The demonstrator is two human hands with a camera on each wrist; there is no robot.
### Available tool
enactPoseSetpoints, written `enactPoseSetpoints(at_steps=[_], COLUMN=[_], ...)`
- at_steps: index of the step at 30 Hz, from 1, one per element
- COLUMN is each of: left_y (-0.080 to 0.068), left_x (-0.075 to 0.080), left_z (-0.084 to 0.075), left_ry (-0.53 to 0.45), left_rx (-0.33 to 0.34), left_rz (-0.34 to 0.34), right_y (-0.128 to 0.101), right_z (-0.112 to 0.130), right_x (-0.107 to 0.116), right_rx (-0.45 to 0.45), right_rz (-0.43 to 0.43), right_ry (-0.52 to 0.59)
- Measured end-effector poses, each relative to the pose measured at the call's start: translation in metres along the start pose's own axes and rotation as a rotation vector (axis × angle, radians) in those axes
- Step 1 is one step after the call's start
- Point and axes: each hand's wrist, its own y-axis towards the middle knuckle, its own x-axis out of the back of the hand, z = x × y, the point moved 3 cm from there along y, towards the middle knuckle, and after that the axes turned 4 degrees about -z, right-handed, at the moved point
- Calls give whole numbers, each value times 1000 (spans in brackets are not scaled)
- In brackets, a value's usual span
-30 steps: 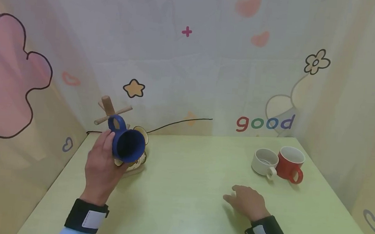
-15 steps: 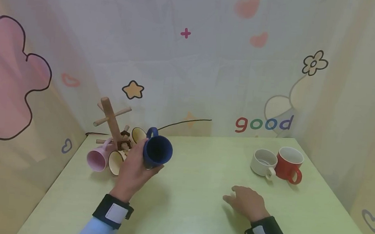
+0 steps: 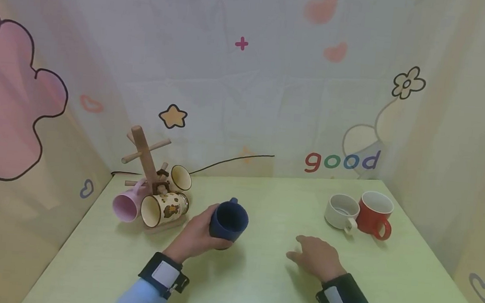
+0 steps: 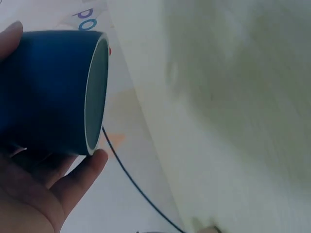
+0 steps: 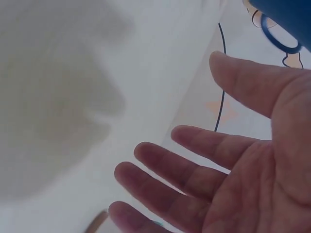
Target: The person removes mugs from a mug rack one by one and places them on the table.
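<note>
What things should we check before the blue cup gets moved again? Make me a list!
1. Left hand grips the blue cup firmly: ok, fingers wrap its side.
2. Blue cup resting flat on the table: cannot tell, its base is hidden.
3. Right hand out of the way: ok, it lies open on the table, apart from the cup.
4. White cup and red cup safely away: ok, far at the right.
5. Cup rack standing steady: ok, the pink cup and the cream cups hang low on it.
</note>
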Motion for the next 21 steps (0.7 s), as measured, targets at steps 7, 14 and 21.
enactPoseSetpoints(at_steps=[7, 14, 21], left_y=[-1, -6, -8], left_x=[-24, -44, -56], left_z=[0, -7, -12], left_ry=[-41, -44, -61], left_rx=[29, 13, -7], left_rz=[225, 412, 524], right_y=[8, 11, 11], right_z=[13, 31, 42], right_x=[7, 10, 5], right_rx=[108, 241, 449], right_rz=[8, 27, 59], right_ry=[4, 39, 37])
